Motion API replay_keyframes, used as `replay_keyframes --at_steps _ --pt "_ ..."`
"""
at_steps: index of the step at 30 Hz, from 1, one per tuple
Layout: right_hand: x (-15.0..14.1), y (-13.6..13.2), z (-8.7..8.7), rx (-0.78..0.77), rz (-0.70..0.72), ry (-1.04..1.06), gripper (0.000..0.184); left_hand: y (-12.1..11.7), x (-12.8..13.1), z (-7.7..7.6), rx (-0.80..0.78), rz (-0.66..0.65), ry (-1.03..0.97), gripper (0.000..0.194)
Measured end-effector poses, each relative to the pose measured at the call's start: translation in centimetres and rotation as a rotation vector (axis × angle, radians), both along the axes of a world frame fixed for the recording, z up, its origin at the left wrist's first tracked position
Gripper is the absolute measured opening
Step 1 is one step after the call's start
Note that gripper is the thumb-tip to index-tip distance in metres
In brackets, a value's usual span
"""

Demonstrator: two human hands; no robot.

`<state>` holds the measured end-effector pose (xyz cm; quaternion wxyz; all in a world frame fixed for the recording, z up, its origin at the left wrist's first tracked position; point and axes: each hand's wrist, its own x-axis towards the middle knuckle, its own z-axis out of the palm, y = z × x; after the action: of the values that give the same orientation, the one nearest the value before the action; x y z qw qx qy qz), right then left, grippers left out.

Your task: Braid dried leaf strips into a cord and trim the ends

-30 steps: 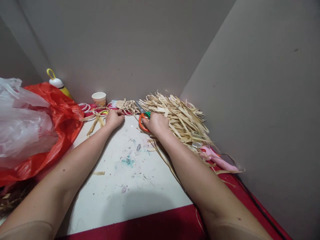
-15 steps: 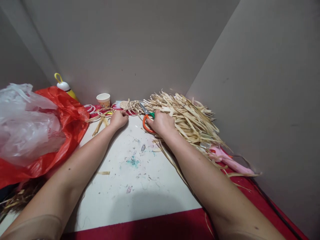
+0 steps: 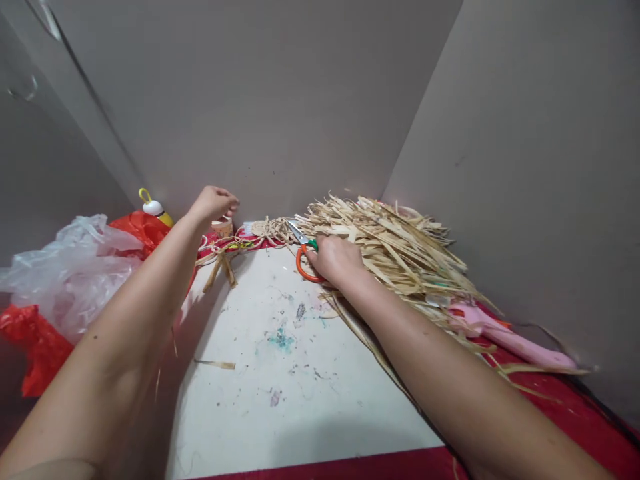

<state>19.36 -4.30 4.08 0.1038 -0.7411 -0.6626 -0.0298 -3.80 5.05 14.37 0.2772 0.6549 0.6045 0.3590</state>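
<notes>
Here's my right hand [image 3: 340, 259], curled around the handles of the scissors [image 3: 302, 239] — fingers covering part of the green, the orange loop showing plainly beside my thumb. The blades point away from me, tips by the coiled cord [image 3: 270, 229], and the scissors are right at the near left edge of the big heap of dry straw strips [image 3: 400, 257].

Over to my left hand [image 3: 216, 202]: it's up in the air, fingers bent, partly hiding the paper cup [image 3: 223, 230] at the back. Whether anything is pinched in those fingers, I can't tell.

Below it, a few knotted strips [image 3: 220, 270] lie at the far left of the stained white surface [image 3: 310, 413], and a single loose strip [image 3: 220, 365] sits nearer to me. Crumpled plastic bags, clear [image 3: 83, 293] and red [image 3: 40, 350], bulge out past my left forearm — and on the right, beside the heap, there's a pink tool [image 3: 515, 341] on red cloth [image 3: 565, 400].
</notes>
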Motion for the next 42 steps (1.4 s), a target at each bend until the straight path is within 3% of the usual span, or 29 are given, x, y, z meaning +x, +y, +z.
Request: replay_keyframes --at_steps 3,6,8,11,14,18,23,27,30,35,42 --pt "0.2 0.0 0.2 0.005 0.006 0.022 0.039 0.2 -0.6 -0.6 0.06 0.063 0.477 0.008" --pt "0.4 0.1 0.3 0.007 -0.002 0.059 0.039 0.5 -1.0 -2.5 -0.081 -0.023 0.831 0.014" --pt "0.6 0.1 0.4 0.015 -0.003 0.075 0.039 0.6 -1.1 -4.1 -0.175 -0.078 0.979 0.017" --pt "0.6 0.1 0.6 0.012 0.012 0.088 0.039 0.6 -1.0 -6.2 -0.189 -0.092 1.132 0.025" --pt "0.6 0.0 0.8 0.005 0.022 0.099 0.039 0.6 -0.8 -6.8 -0.207 -0.09 1.165 0.027" --pt "0.7 0.1 0.9 0.016 0.027 0.122 0.036 0.6 -0.4 -4.9 -0.181 -0.127 1.057 0.015" --pt "0.7 0.0 1.1 0.053 0.036 0.15 0.035 -0.3 -0.6 0.3 -0.138 -0.156 0.789 0.003" --pt "0.5 -0.4 1.9 0.045 0.037 0.197 0.034 -1.5 -1.4 4.0 -0.115 -0.138 0.568 0.014" --pt "0.2 -0.6 2.4 0.039 0.026 0.272 0.032 -2.4 -1.9 5.7 -0.047 -0.083 0.47 0.014" --pt "-0.3 -0.1 2.6 0.008 0.049 0.378 0.029 -3.1 -2.3 6.5 0.111 -0.079 0.489 0.016" --pt "-0.1 1.6 3.6 -0.042 0.084 0.383 0.026 -2.3 -1.6 5.1 0.257 -0.153 0.381 0.008"
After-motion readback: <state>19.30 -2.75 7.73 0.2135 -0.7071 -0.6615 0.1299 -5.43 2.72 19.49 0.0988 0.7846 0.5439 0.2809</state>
